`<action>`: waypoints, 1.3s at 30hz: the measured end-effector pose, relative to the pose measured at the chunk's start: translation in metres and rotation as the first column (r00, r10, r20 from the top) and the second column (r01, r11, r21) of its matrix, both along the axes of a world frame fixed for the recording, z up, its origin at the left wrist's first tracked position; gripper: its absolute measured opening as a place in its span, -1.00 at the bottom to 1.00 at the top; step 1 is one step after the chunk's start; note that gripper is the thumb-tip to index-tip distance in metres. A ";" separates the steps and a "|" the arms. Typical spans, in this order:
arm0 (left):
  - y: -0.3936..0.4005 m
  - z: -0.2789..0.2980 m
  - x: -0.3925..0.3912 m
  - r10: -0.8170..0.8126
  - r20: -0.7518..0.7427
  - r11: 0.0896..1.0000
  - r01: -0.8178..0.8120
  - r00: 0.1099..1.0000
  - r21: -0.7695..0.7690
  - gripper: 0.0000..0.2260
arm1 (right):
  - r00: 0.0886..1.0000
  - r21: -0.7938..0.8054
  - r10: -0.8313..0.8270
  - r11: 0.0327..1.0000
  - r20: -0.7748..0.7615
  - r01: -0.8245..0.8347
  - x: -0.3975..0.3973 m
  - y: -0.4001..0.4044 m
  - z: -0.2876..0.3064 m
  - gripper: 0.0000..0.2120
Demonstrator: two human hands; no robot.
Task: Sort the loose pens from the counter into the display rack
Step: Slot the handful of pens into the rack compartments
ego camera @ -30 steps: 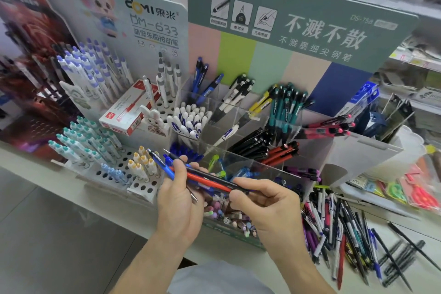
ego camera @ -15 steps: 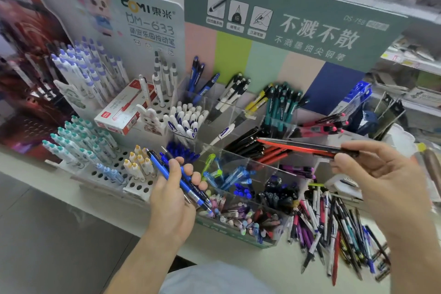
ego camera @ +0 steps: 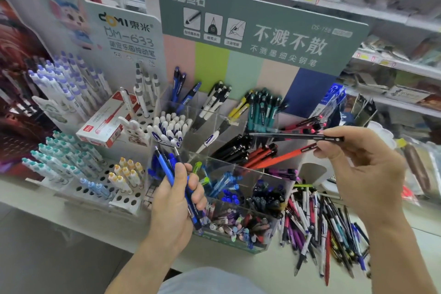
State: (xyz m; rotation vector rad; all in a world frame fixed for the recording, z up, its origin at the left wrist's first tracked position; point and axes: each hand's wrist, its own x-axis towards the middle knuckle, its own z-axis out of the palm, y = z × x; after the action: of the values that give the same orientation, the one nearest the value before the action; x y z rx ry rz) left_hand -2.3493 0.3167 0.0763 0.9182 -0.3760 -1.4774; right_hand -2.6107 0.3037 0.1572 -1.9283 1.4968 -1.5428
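My left hand [ego camera: 175, 200] grips a few blue pens [ego camera: 164, 167] in front of the clear display rack [ego camera: 235, 247]. My right hand [ego camera: 362, 169] is raised at the rack's right side and pinches a black pen [ego camera: 293, 136] and an orange-red pen [ego camera: 281, 159], both pointing left. The orange-red pen's tip lies among the red pens [ego camera: 260, 154] in a middle compartment. Black pens [ego camera: 232, 149] fill the compartment to their left. A pile of loose pens [ego camera: 319, 224] lies on the counter right of the rack.
A white peg stand [ego camera: 95, 188] with white pens stands to the left, with a red and white pen box [ego camera: 107, 124] on it. A green sign board [ego camera: 262, 31] rises behind the rack. Store shelves [ego camera: 393, 67] run along the back right.
My right hand has carried the black and orange-red pens away from my left hand to the right, then lowered the orange-red pen's tip among the red pens. My left hand keeps the blue pens.
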 end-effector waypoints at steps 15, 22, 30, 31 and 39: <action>0.005 -0.003 0.002 -0.045 -0.002 0.999 0.045 0.999 0.006 -0.78 | 0.910 0.106 0.218 0.976 -0.353 -0.192 0.030 -0.053 -0.051 -0.80; 0.009 -0.007 0.008 -0.011 -0.021 1.000 0.011 1.000 0.027 -0.78 | 0.923 0.068 0.171 0.985 -0.344 -0.157 0.046 -0.058 -0.049 -0.81; 0.014 -0.010 0.015 0.005 -0.058 0.999 -0.003 0.998 0.035 -0.79 | 0.968 -0.022 0.130 0.990 -0.215 -0.138 0.052 -0.046 -0.014 -0.77; 0.014 -0.011 0.015 0.005 -0.061 0.999 -0.003 0.998 0.037 -0.79 | 0.972 -0.031 0.120 0.991 -0.202 -0.129 0.056 -0.045 -0.012 -0.80; 0.013 -0.009 0.019 -0.033 -0.067 0.999 0.036 0.997 0.034 -0.78 | 0.945 0.033 0.071 0.997 -0.319 -0.063 0.085 -0.050 -0.059 -0.93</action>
State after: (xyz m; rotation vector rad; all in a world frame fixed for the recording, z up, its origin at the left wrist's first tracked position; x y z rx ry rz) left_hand -2.3307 0.3301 0.0675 0.8923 -0.3194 -1.5464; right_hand -2.5254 0.2533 0.0983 -2.2766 1.5403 -1.2212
